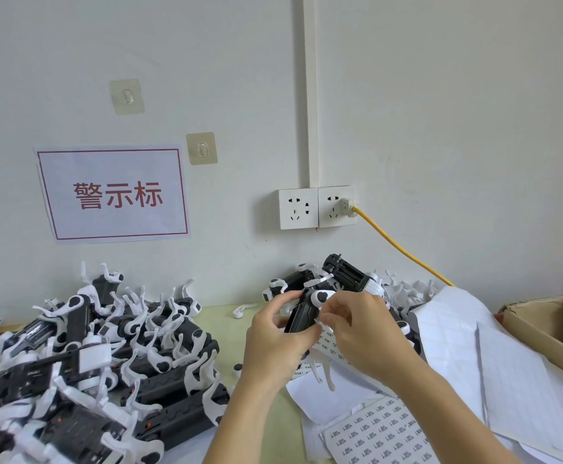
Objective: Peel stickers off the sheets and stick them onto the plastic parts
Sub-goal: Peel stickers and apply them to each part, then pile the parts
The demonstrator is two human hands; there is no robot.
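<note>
My left hand (273, 343) grips a black-and-white plastic part (303, 313) above the middle of the table (226, 313), and my right hand (360, 333) pinches a small sticker (320, 321) against its side. The print on the sticker sheet (380, 430) near the front edge is too small to read. On the wall, a red-bordered sign (114, 194) reads "警示标". Piled parts (99, 363) crowd the left edge; peeled white sheets (474, 356) and a cardboard box (548, 326) fill the right.

Black-and-white plastic part (302, 316) midair; sticker sheet (379, 430) flat
</note>
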